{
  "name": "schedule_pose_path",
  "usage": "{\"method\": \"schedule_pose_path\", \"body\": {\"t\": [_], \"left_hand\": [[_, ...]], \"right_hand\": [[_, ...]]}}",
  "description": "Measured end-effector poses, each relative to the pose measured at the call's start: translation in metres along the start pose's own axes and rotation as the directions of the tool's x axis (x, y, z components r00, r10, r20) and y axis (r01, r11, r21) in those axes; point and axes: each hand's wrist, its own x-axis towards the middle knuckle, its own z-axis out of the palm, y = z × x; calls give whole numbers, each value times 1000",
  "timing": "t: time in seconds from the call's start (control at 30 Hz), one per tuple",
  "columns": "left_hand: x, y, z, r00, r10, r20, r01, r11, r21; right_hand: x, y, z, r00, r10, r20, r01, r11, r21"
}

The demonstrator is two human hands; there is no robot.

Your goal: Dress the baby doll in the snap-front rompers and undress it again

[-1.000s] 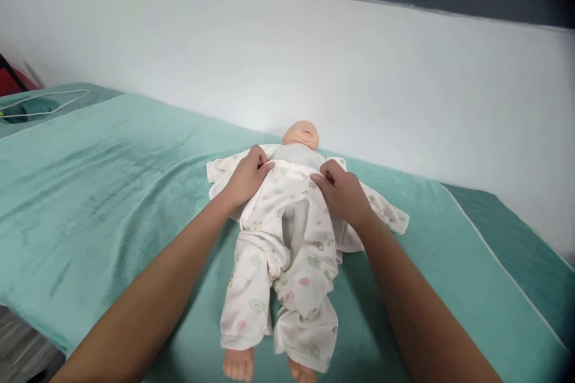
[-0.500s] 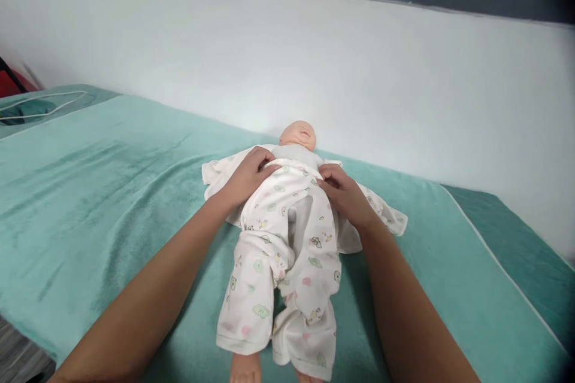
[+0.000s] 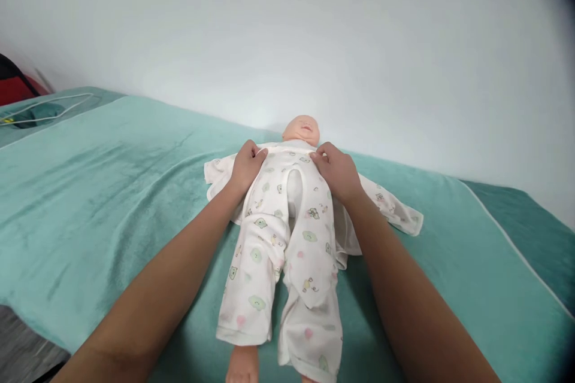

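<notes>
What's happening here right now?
A person's left hand and right hand grip the waistband of white patterned pants at either side, high on a baby doll's torso. The doll lies face up on a green blanket, both legs in the pants. A matching top is spread out beneath it, one sleeve to each side.

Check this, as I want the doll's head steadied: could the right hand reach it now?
Probably yes, if it lets go: the right hand appears to pinch the trousers' waistband, but the doll's head lies just beyond, with no obstacle visible between.
</notes>
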Motion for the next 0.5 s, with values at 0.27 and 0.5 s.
{"method": "schedule_pose_path", "body": {"t": [0.27,0.5], "left_hand": [[-12,-2,3,999,-37,9,38,996,-83],[-28,-2,-18,985,-62,159,61,998,10]], "right_hand": [[-13,15,3,993,114,3,-110,952,284],[-33,17,-2,982,164,-91,-134,954,268]]}}
